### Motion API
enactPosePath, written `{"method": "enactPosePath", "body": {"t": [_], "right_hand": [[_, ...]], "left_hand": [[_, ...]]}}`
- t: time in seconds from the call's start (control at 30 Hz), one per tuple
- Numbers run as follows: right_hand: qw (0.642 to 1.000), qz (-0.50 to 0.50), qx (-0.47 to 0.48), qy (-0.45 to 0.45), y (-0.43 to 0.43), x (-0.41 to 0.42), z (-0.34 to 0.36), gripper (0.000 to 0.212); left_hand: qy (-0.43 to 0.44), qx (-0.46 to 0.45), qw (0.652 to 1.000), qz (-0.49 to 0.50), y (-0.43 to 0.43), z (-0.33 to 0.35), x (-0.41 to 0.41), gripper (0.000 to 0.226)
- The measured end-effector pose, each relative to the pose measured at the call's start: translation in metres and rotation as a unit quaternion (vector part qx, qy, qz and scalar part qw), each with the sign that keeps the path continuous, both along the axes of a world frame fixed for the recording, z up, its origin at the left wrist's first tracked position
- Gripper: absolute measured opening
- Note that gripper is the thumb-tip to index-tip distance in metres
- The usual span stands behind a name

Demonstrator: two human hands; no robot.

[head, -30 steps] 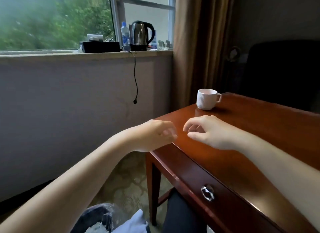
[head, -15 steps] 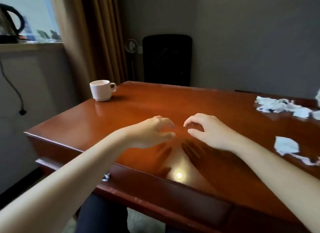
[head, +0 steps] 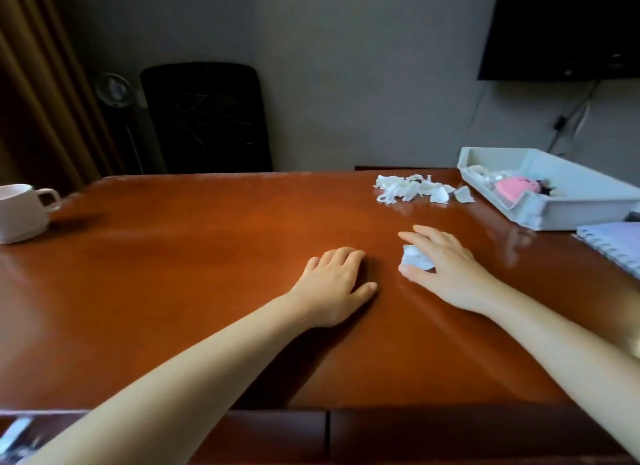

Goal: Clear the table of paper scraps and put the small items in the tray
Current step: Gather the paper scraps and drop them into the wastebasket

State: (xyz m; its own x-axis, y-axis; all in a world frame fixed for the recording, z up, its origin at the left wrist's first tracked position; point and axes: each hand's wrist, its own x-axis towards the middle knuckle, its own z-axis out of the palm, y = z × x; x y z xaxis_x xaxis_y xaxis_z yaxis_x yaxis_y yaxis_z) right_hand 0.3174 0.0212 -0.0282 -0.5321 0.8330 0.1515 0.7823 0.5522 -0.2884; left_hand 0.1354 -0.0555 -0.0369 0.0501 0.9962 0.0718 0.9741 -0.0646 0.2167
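My right hand (head: 446, 267) lies on the brown table (head: 194, 263) with thumb and fingers closed around a crumpled white paper scrap (head: 415, 258). My left hand (head: 336, 284) rests flat on the wood just to its left, palm down, fingers together, holding nothing. A heap of torn white paper scraps (head: 414, 189) lies farther back on the right. Beside that heap stands a pale grey tray (head: 588, 201) with a pink item (head: 516, 187) and other small things inside.
A white cup (head: 22, 211) stands at the table's left edge. A spiral notebook (head: 613, 244) lies at the right edge, in front of the tray. Behind the table are a black chair (head: 204, 118), a curtain and a dark wall screen (head: 561, 28).
The view has swung right from the window to the table's middle. Both hands came down onto the table, and my right hand has closed on a paper scrap.
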Motion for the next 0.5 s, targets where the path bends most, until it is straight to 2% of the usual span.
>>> {"method": "enactPosePath", "body": {"t": [0.1,0.2,0.27,0.5], "right_hand": [[1.0,0.008,-0.023,0.003,0.014,0.008,-0.006,0.053],[0.997,0.012,-0.022,0.078,0.034,0.008,-0.009,0.023],[0.996,0.003,0.0,0.095,0.05,0.008,-0.011,0.009],[0.991,-0.024,0.024,0.131,0.107,0.004,-0.008,0.016]], "left_hand": [[-0.006,0.033,0.999,-0.009,0.017,-0.005,0.008,0.059],[-0.008,0.041,0.999,-0.015,0.03,-0.006,0.009,0.06],[-0.01,0.041,0.999,-0.021,0.037,-0.007,0.007,0.06],[-0.026,0.044,0.999,-0.011,0.082,-0.006,-0.002,0.062]]}}
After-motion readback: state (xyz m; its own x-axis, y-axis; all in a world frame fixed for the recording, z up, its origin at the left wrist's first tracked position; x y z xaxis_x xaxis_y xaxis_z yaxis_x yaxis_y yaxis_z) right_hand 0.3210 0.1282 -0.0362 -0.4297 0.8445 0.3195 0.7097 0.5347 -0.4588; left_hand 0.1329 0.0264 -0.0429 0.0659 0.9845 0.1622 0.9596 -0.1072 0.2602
